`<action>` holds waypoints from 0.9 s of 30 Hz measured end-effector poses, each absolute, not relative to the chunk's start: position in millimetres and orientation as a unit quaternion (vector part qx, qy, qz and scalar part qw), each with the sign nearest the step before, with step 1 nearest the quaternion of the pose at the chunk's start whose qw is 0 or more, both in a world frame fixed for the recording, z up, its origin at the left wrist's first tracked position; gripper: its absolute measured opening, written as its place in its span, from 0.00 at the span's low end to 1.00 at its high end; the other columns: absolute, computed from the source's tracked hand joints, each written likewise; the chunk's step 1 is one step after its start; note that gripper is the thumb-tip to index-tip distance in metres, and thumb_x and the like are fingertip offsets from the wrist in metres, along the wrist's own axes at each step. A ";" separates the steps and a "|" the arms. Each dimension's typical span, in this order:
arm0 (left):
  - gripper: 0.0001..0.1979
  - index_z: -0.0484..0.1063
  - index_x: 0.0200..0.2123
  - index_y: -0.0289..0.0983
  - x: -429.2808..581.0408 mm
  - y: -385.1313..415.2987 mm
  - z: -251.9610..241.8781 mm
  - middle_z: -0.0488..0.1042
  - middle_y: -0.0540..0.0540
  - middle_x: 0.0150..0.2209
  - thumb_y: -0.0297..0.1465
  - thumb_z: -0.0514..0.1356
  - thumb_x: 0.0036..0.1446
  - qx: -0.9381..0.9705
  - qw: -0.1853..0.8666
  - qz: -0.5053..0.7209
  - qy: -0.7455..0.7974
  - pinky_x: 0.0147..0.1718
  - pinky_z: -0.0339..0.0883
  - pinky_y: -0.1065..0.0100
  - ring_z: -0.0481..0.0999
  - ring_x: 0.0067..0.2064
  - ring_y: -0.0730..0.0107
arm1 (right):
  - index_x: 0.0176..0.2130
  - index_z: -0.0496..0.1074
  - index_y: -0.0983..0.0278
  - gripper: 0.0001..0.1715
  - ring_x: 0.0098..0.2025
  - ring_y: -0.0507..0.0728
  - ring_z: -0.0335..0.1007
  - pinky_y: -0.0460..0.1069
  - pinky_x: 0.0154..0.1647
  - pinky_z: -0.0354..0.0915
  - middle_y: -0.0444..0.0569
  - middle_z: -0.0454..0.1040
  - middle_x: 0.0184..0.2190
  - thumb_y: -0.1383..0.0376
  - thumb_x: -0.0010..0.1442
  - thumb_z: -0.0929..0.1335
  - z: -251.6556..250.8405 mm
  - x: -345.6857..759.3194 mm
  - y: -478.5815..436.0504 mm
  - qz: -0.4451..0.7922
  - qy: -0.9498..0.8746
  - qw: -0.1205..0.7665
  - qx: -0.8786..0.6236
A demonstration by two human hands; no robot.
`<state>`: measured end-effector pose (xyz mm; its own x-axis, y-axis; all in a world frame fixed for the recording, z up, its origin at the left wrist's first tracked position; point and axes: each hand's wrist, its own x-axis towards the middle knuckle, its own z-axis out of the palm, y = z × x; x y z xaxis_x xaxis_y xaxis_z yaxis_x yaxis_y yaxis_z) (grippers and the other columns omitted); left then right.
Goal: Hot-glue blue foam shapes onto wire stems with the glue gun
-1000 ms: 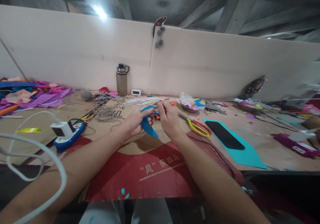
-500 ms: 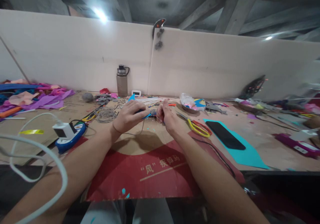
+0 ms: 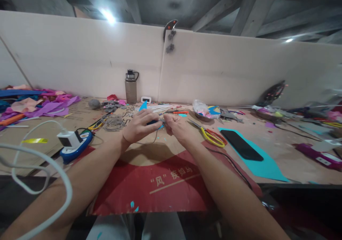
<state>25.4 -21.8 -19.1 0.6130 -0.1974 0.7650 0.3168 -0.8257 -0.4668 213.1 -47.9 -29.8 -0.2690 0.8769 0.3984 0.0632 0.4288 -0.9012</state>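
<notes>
Above the cardboard sheet point(image 3: 160, 177), my two hands meet at the fingertips. My left hand point(image 3: 140, 126) is closed around a blue pointed piece point(image 3: 143, 106), whose tip sticks up behind the knuckles; something dark also shows between the fingers. Fingers curled, my right hand point(image 3: 176, 127) presses against the left fingertips, and a small greyish bit shows at the contact. What the right fingers pinch is mostly hidden. A thin grey string hangs below the left hand. Scissors point(image 3: 212, 136) with yellow and red handles lie right of my right hand.
A dark phone point(image 3: 242, 145) rests on a turquoise sheet point(image 3: 269, 170). At the back stand a bottle point(image 3: 130, 90) and a small white device point(image 3: 145, 100). Left are a string coil point(image 3: 113, 122), a blue power strip point(image 3: 77, 147) and a white cable point(image 3: 68, 183). A bowl point(image 3: 205, 117) holds scraps.
My right hand has moved left and its fingers now touch those of my left hand. The blue piece's tip stands slightly further right and more upright.
</notes>
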 end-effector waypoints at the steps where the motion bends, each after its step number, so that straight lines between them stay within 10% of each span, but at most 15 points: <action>1: 0.10 0.70 0.41 0.41 25.4 -22.1 -19.2 0.74 0.46 0.35 0.26 0.60 0.55 -0.847 0.290 -0.443 -0.042 0.39 0.64 0.65 0.71 0.39 0.69 | 0.18 0.53 0.60 0.34 0.17 0.49 0.46 0.48 0.21 0.47 0.39 0.50 0.14 0.36 0.56 0.55 -31.3 214.2 -46.9 0.431 -0.673 0.495 -0.341; 12: 0.07 0.72 0.38 0.41 29.8 -25.8 -21.2 0.75 0.46 0.35 0.27 0.60 0.55 -0.850 0.246 -0.463 -0.060 0.40 0.66 0.65 0.72 0.38 0.69 | 0.20 0.55 0.61 0.31 0.18 0.48 0.50 0.46 0.21 0.51 0.38 0.53 0.15 0.39 0.55 0.61 -26.5 209.0 -54.5 0.394 -0.667 0.526 -0.351; 27: 0.11 0.66 0.31 0.38 71.1 -41.6 -31.4 0.68 0.54 0.21 0.38 0.62 0.50 -0.618 -0.468 -0.562 -0.286 0.24 0.64 0.71 0.66 0.21 0.76 | 0.21 0.57 0.61 0.37 0.16 0.49 0.48 0.47 0.19 0.48 0.39 0.50 0.13 0.34 0.56 0.48 -31.3 206.1 -51.6 0.370 -0.614 0.574 -0.396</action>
